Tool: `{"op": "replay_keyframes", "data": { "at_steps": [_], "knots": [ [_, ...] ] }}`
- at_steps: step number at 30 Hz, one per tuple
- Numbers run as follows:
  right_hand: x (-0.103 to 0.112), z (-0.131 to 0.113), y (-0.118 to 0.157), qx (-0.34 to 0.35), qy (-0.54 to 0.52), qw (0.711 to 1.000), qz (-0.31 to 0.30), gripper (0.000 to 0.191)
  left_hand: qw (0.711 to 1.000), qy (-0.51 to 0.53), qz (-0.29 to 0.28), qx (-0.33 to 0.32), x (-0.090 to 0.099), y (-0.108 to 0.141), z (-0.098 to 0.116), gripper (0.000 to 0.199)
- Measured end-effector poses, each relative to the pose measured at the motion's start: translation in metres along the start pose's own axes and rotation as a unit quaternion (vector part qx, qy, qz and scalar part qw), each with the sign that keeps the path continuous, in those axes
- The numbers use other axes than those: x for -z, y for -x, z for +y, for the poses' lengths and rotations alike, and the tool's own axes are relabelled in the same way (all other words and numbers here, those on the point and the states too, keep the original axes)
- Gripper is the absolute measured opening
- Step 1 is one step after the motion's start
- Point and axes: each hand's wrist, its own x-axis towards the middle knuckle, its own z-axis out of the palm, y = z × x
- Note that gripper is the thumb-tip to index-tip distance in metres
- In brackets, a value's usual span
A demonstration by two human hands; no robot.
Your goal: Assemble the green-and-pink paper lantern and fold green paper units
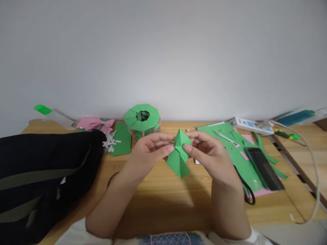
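A piece of folded green paper (176, 164) is held up above the middle of the wooden table, pointed at its top and flaring at its lower end. My left hand (153, 149) pinches its left side, thumb on the front. On the opposite edge, my right hand (205, 149) grips it the same way, with the thumb pressing a crease. The fingers behind the paper are partly hidden. Just beyond my left hand stands a round green-and-pink folded paper piece (130, 117) with a hole in its top.
Left lie a black bag (46, 170), white paper scraps (109, 142), green card (121, 139) and pink folded paper (95, 123). Right are green sheets (237, 163) bearing a silver pen-like tool (227, 139), a black phone (264, 168), and a power strip (252, 126) with a white cable (316, 170).
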Motion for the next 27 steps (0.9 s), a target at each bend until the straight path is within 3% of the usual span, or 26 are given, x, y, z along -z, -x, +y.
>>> {"op": "replay_keyframes", "data": {
  "at_steps": [6, 12, 15, 19, 23, 27],
  "knots": [
    [-0.003, 0.000, -0.001, 0.007, -0.006, 0.999, 0.031, 0.013, 1.000, -0.018, 0.010, 0.006, -0.002, 0.000, -0.001, 0.010],
    [-0.005, 0.005, -0.003, -0.020, 0.044, 0.996, 0.082, 0.015, 0.992, -0.121, 0.009, -0.035, -0.006, 0.003, 0.002, 0.033],
    [-0.005, 0.006, -0.003, -0.045, 0.056, 0.995, 0.062, 0.017, 0.984, -0.168, 0.003, -0.058, -0.006, 0.003, -0.001, 0.037],
    [-0.004, 0.006, -0.002, -0.056, 0.053, 0.997, -0.014, 0.015, 0.971, -0.229, -0.002, -0.071, -0.002, 0.002, -0.004, 0.031],
    [-0.001, 0.005, -0.004, -0.042, 0.107, 0.993, 0.008, 0.016, 0.958, -0.281, -0.018, -0.054, -0.001, 0.003, -0.002, 0.038],
    [0.003, 0.007, -0.010, -0.090, 0.076, 0.993, 0.016, 0.030, 0.966, -0.256, -0.022, -0.018, -0.004, -0.002, -0.007, 0.043]
  ]
}}
